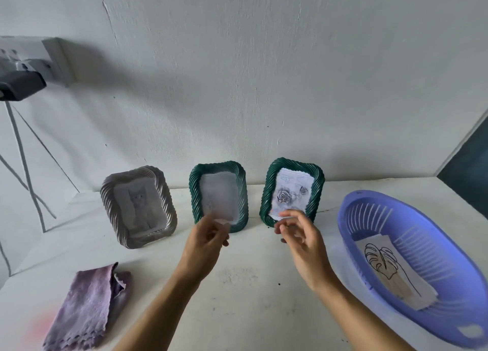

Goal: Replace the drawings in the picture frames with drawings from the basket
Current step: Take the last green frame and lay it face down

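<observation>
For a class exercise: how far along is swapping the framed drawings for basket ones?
Nothing looks finished: the leaf drawing lies in the basket. In hand: the left hand pinches a pale sheet at the middle frame. Left: cat frame and rose frame hold drawings.

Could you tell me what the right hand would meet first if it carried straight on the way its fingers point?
Most likely the lower edge of the dark green twisted-rim picture frame holding the rose drawing: the right hand points its fingers at it, very near. Motion blur hides whether they touch.
</observation>
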Action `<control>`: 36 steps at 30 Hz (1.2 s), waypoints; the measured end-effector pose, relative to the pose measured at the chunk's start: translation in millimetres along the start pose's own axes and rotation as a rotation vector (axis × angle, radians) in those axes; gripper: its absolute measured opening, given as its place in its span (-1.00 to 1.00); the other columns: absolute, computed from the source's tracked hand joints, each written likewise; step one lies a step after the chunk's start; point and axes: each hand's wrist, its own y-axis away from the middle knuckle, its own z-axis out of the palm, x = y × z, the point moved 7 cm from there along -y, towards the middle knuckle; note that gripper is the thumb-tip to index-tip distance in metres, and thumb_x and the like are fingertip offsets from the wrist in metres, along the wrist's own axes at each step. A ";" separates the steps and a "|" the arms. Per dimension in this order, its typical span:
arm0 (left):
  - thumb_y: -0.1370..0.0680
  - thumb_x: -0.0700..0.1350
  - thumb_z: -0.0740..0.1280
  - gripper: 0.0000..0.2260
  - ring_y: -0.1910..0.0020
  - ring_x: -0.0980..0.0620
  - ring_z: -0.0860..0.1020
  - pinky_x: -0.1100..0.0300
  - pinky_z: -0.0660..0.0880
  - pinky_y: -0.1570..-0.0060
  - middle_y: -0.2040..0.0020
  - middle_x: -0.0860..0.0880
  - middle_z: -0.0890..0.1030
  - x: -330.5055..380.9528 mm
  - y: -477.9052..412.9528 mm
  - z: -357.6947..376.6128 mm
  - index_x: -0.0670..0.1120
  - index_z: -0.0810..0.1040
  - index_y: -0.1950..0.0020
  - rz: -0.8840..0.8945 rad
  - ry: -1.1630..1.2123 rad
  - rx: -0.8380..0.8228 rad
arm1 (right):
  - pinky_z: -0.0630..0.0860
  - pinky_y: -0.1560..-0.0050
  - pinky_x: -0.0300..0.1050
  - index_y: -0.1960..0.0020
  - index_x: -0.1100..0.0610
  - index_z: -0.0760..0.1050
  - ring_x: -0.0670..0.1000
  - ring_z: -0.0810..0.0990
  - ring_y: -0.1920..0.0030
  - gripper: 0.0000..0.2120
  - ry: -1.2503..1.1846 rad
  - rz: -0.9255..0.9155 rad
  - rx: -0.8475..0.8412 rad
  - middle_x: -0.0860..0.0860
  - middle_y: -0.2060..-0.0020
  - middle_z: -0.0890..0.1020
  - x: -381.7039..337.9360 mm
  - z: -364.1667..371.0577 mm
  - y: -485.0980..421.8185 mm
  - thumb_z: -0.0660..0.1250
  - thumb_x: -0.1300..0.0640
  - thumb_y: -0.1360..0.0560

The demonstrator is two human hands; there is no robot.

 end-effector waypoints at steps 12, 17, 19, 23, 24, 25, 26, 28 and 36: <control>-0.67 -0.22 0.20 -0.58 -0.31 0.07 0.41 0.15 0.34 -0.31 -0.30 0.05 0.44 42.7 -78.4 117.0 -0.07 0.28 -0.54 0.029 0.061 -0.037 | 0.30 -0.17 -0.34 -0.46 0.12 0.30 0.00 0.39 -0.41 -0.59 0.129 0.134 0.332 0.08 -0.40 0.43 -8.3 -65.4 -59.3 0.25 0.16 -0.64; -0.62 -0.09 0.19 -0.54 -0.26 -0.30 0.49 -0.21 0.45 -0.25 -0.33 -0.24 0.50 19.6 -96.8 124.9 0.09 0.24 -0.53 -0.088 0.019 -0.036 | 0.42 -0.25 -0.03 -0.49 0.08 0.23 0.11 0.47 -0.32 -0.59 0.181 0.248 0.289 0.09 -0.39 0.44 -1.1 -65.4 -77.9 0.18 0.09 -0.66; -0.62 -0.12 0.18 -0.56 -0.10 -0.29 0.53 -0.15 0.49 -0.10 -0.27 -0.28 0.54 10.8 -100.0 126.6 0.09 0.27 -0.50 -0.107 0.025 -0.052 | 0.44 0.03 -0.07 -0.46 0.04 0.22 0.05 0.55 -0.04 -0.63 0.178 0.291 0.261 0.05 -0.21 0.53 3.7 -65.4 -80.5 0.16 0.10 -0.67; -0.66 -0.24 0.15 -0.59 -0.01 -0.10 0.55 0.03 0.46 0.04 -0.21 -0.08 0.56 7.7 -102.0 126.1 0.07 0.30 -0.48 -0.106 0.043 -0.054 | 0.35 0.30 -0.22 -0.36 0.06 0.30 -0.10 0.47 0.21 -0.72 0.119 0.330 0.279 -0.02 0.06 0.52 14.1 -65.5 -84.5 0.13 0.20 -0.65; -0.66 -0.24 0.16 -0.58 -0.05 -0.09 0.56 0.01 0.50 0.00 -0.22 -0.05 0.54 5.4 -102.6 125.6 0.06 0.30 -0.49 -0.121 0.032 -0.055 | 0.35 0.29 -0.25 -0.32 0.12 0.35 -0.06 0.47 0.18 -0.74 0.097 0.337 0.301 0.01 0.03 0.53 17.1 -65.0 -85.8 0.13 0.24 -0.64; -0.67 -0.22 0.17 -0.59 -0.08 -0.08 0.57 -0.03 0.53 -0.06 -0.23 -0.05 0.54 3.5 -102.4 124.8 0.05 0.31 -0.51 -0.133 0.012 -0.054 | 0.36 0.27 -0.24 -0.29 0.17 0.39 -0.02 0.48 0.15 -0.74 0.071 0.341 0.323 0.04 0.01 0.54 19.6 -64.6 -86.4 0.12 0.28 -0.63; -0.67 -0.20 0.17 -0.60 -0.08 -0.08 0.58 -0.07 0.54 -0.10 -0.24 -0.06 0.55 1.1 -102.1 123.5 0.03 0.33 -0.51 -0.143 -0.011 -0.050 | 0.37 0.24 -0.23 -0.25 0.19 0.43 0.01 0.49 0.11 -0.75 0.045 0.341 0.343 0.06 0.00 0.56 21.6 -64.6 -86.0 0.11 0.30 -0.62; -0.67 -0.18 0.18 -0.62 -0.06 -0.10 0.61 -0.14 0.56 -0.14 -0.22 -0.08 0.58 -0.2 -98.6 120.6 0.01 0.37 -0.49 -0.143 -0.033 -0.054 | 0.40 0.19 -0.24 -0.21 0.19 0.47 0.03 0.51 0.06 -0.75 0.003 0.319 0.380 0.08 -0.02 0.59 22.1 -65.6 -85.0 0.12 0.32 -0.61; -0.67 -0.25 0.23 -0.59 0.11 0.03 0.64 0.07 0.63 0.13 -0.05 -0.21 0.57 40.4 -51.8 81.9 0.16 0.40 -0.42 -0.038 0.186 -0.103 | 0.52 -0.06 -0.12 -0.18 -0.03 0.54 -0.06 0.63 -0.01 -0.78 -0.138 0.200 0.230 -0.04 0.00 0.68 -3.5 -64.9 -63.8 0.24 0.21 -0.63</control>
